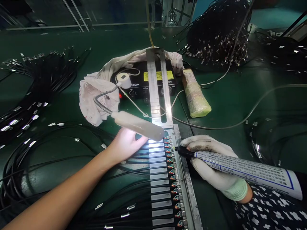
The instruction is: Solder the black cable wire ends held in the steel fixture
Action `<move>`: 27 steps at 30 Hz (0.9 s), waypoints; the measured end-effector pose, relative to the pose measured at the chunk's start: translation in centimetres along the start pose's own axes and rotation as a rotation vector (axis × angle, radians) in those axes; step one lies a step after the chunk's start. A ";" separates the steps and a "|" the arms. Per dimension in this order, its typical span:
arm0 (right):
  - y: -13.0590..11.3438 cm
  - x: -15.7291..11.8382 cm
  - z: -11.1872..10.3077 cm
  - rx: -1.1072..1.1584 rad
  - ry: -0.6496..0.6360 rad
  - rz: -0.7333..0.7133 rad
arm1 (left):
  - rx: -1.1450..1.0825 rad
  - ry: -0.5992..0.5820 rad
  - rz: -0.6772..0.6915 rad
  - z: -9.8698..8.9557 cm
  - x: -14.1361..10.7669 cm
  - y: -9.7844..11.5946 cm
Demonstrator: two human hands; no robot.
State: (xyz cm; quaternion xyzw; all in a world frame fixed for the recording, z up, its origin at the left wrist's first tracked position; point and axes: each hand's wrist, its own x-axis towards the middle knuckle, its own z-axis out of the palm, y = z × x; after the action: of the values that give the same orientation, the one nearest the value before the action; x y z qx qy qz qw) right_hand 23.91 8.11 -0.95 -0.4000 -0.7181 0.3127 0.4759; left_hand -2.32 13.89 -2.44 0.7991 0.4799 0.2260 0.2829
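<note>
My right hand (216,166), in a white glove with dark stains on the fingers, is closed round a white glue tube (244,171) printed with blue-edged text. The tube's black nozzle (185,152) points left, its tip at the row of small wired connectors (169,155). These sit along a long metal fixture (183,179), with black cables (134,157) running off to the left. My bare left hand (124,143) is at the fixture's left side near the upper cables. Its thumb stretches toward them; the lamp head hides the other fingers.
A white gooseneck lamp (139,125) lights the fixture from above. Behind stand a black control box (136,86), a crumpled cloth (96,95) and a wrapped block (195,95). Cable bundles (45,73) lie left, with a big heap (216,32) at the back right. A hose (240,124) crosses the right.
</note>
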 end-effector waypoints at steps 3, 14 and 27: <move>0.1 -0.2 -0.1 0.006 -0.005 -0.002 | -0.003 0.008 0.004 0.1 0.1 0.1; -0.2 0.0 0.0 -0.016 0.006 -0.004 | 0.003 0.013 0.000 0.0 0.1 0.2; 0.1 0.4 0.2 -0.020 0.016 0.014 | 0.021 0.009 0.007 0.0 0.1 0.2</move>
State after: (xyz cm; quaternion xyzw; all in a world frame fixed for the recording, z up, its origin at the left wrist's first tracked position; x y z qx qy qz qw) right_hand 23.62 8.51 -0.95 -0.4124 -0.7145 0.3056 0.4754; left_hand -2.13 13.87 -2.27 0.8027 0.4807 0.2257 0.2716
